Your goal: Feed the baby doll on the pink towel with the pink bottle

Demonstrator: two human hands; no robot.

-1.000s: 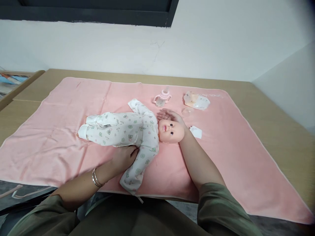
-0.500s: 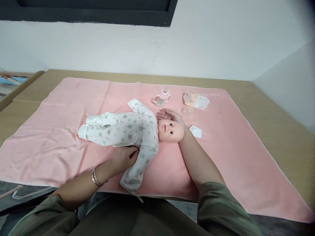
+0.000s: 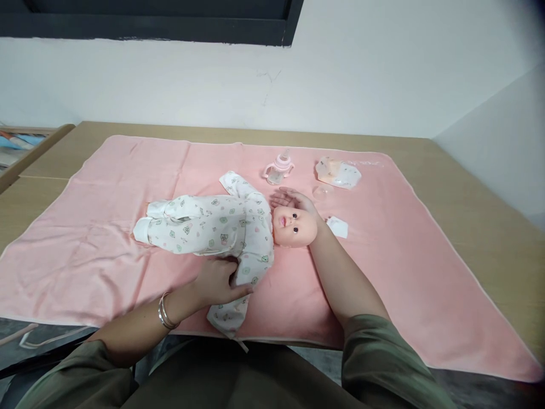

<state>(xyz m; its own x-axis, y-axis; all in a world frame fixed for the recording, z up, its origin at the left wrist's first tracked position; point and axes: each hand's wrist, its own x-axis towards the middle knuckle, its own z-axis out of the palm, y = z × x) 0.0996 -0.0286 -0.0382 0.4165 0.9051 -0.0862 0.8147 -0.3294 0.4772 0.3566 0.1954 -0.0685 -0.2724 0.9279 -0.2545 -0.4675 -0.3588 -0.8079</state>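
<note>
A baby doll point(image 3: 225, 224) in a white patterned outfit lies on its back on the pink blanket point(image 3: 366, 272), its head to the right. My left hand point(image 3: 221, 281) is at the doll's near side by the armpit. Its thumb stretches across the near sleeve point(image 3: 255, 264) while the fingertips are partly hidden against the outfit. Past the doll's head point(image 3: 295, 227), my right hand point(image 3: 293, 199) rests palm up with fingers stretched out. The wrist lies against the back of the head, and nothing sits in the palm.
Beyond my right hand stands a pink two-handled baby bottle point(image 3: 279, 169). Near it lie a clear plastic bag point(image 3: 338, 172), a clear dome-shaped cap point(image 3: 322, 192) and a small white piece point(image 3: 338, 226). A wall point(image 3: 340, 74) rises behind the wooden table point(image 3: 477, 210).
My left thumb has moved away from its fingers and now reaches right over the sleeve. My right hand and the doll have stayed in place.
</note>
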